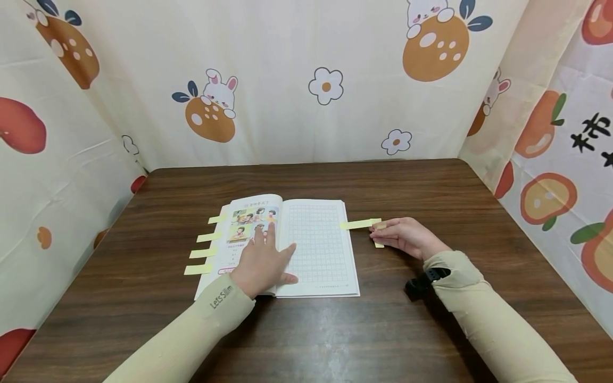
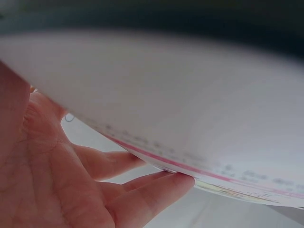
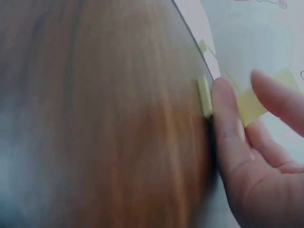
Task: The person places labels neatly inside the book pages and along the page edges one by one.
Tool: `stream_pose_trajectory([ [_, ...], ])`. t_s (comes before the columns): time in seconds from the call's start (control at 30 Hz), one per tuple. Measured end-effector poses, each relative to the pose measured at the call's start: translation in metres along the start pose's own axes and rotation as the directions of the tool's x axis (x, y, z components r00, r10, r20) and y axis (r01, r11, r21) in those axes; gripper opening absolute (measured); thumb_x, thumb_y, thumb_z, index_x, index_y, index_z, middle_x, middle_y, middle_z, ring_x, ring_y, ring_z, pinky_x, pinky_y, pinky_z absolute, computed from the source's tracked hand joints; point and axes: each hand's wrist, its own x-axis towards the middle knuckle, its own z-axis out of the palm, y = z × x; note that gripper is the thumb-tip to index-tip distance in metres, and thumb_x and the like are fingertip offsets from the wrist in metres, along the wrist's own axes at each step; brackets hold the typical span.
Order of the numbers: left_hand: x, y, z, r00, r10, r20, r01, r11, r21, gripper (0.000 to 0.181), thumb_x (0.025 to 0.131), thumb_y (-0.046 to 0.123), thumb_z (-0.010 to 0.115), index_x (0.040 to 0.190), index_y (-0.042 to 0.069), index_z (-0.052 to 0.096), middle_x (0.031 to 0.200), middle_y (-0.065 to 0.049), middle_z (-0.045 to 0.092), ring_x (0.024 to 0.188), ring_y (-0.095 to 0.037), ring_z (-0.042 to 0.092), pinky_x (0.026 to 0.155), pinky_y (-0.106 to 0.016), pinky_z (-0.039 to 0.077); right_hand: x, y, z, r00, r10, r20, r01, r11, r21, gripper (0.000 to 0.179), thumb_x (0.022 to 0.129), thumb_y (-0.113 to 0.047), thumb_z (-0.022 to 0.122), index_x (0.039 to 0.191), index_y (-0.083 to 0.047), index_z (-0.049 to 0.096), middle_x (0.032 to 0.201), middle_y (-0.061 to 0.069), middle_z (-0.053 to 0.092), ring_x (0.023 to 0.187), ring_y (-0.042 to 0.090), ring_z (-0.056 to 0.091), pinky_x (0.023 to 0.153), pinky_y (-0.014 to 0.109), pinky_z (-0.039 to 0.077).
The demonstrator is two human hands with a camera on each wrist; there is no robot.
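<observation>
An open book (image 1: 316, 266) lies on the table, a picture page at left and a gridded page at right. My left hand (image 1: 263, 260) rests across the left page and the fold, fingers spread. The left wrist view shows that hand's fingertips (image 2: 183, 183) on the page. Off the right page's edge runs a yellow sticky note strip (image 1: 359, 224) toward my right hand (image 1: 407, 236). That hand pinches yellow sticky notes (image 3: 251, 107) between thumb and fingers. A thicker yellow piece (image 3: 204, 97) shows beside the fingertips.
Several yellow tabs (image 1: 201, 254) stick out along the book's left edge. The brown wooden table (image 1: 325, 340) is bordered by printed curtains (image 1: 287, 122) at the back and both sides. A black band with a device (image 1: 423, 282) is on the right wrist.
</observation>
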Motion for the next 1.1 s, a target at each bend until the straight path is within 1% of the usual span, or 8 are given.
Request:
stream_pose_trajectory([
  [0.13,0.0,0.0,0.0,1.0,-0.004,0.007,0.004,1.0,-0.008,0.074,0.081,0.067,0.065,0.143,0.027,0.055,0.153,-0.035,0.031,0.136,-0.058,0.033,0.098,-0.057,0.048,0.002,0.0,-0.002,1.0,0.003,0.023,-0.004,1.0,0.012,0.054,0.09,0.016,0.045,0.143,0.018,0.034,0.105,0.008,0.072,0.093,0.012,0.071,0.085,0.024,0.056],
  [0.27,0.0,-0.001,0.0,1.0,-0.007,0.016,0.007,1.0,-0.003,0.074,0.082,0.067,0.065,0.143,0.027,0.054,0.154,-0.035,0.03,0.136,-0.058,0.033,0.098,-0.056,0.048,0.002,-0.003,-0.002,1.0,-0.005,0.017,0.005,1.0,0.017,0.059,0.085,0.016,0.031,0.144,0.019,0.03,0.106,0.01,0.07,0.095,0.014,0.07,0.088,0.026,0.055],
  [0.37,0.0,-0.001,0.0,1.0,-0.007,0.015,0.007,1.0,0.007,0.074,0.082,0.067,0.065,0.143,0.027,0.054,0.153,-0.034,0.031,0.136,-0.057,0.034,0.097,-0.055,0.049,0.001,-0.008,-0.001,1.0,-0.021,-0.015,0.022,0.998,0.055,0.047,0.092,0.009,0.034,0.138,0.017,0.04,0.102,0.009,0.072,0.094,0.016,0.072,0.089,0.029,0.055],
  [0.5,0.0,-0.001,0.0,1.0,-0.006,0.018,0.006,1.0,0.008,0.074,0.082,0.068,0.064,0.143,0.027,0.054,0.153,-0.034,0.031,0.136,-0.058,0.034,0.097,-0.056,0.049,-0.001,-0.015,0.001,0.998,-0.047,-0.051,0.052,0.993,0.102,0.028,0.098,0.001,0.041,0.121,0.009,0.055,0.099,0.008,0.074,0.092,0.018,0.073,0.088,0.032,0.056],
  [0.63,0.0,0.0,0.0,1.0,-0.007,0.022,0.007,1.0,0.003,0.075,0.082,0.068,0.064,0.144,0.027,0.054,0.154,-0.034,0.031,0.136,-0.058,0.033,0.098,-0.056,0.048,-0.003,-0.024,0.005,0.993,-0.095,-0.077,0.1,0.992,0.076,0.024,0.098,-0.004,0.037,0.11,0.003,0.056,0.099,0.008,0.074,0.09,0.02,0.074,0.087,0.034,0.057],
  [0.87,0.001,-0.001,-0.001,1.0,-0.008,0.019,0.008,1.0,0.013,0.075,0.082,0.068,0.064,0.144,0.028,0.054,0.154,-0.034,0.031,0.137,-0.057,0.033,0.099,-0.056,0.048,-0.002,-0.038,0.018,0.989,-0.113,-0.1,0.109,0.993,-0.041,0.043,0.105,-0.027,0.047,0.122,0.011,0.055,0.096,0.006,0.074,0.082,0.017,0.074,0.082,0.033,0.058],
  [1.0,0.001,0.0,-0.001,1.0,-0.005,0.021,0.005,1.0,0.007,0.075,0.082,0.068,0.064,0.144,0.027,0.054,0.154,-0.034,0.031,0.137,-0.058,0.033,0.099,-0.056,0.047,0.0,-0.038,0.027,0.991,-0.116,-0.072,0.105,0.984,-0.144,0.045,0.101,-0.016,0.056,0.129,0.019,0.049,0.098,0.007,0.072,0.08,0.012,0.072,0.08,0.029,0.058],
  [1.1,0.001,0.0,-0.002,1.0,-0.001,0.021,0.001,1.0,0.006,0.074,0.082,0.067,0.065,0.143,0.027,0.054,0.154,-0.034,0.031,0.137,-0.058,0.033,0.099,-0.056,0.047,0.002,-0.036,0.032,0.992,-0.114,-0.052,0.101,0.972,-0.21,0.042,0.098,-0.008,0.058,0.129,0.018,0.045,0.099,0.007,0.069,0.076,0.01,0.07,0.076,0.025,0.058],
])
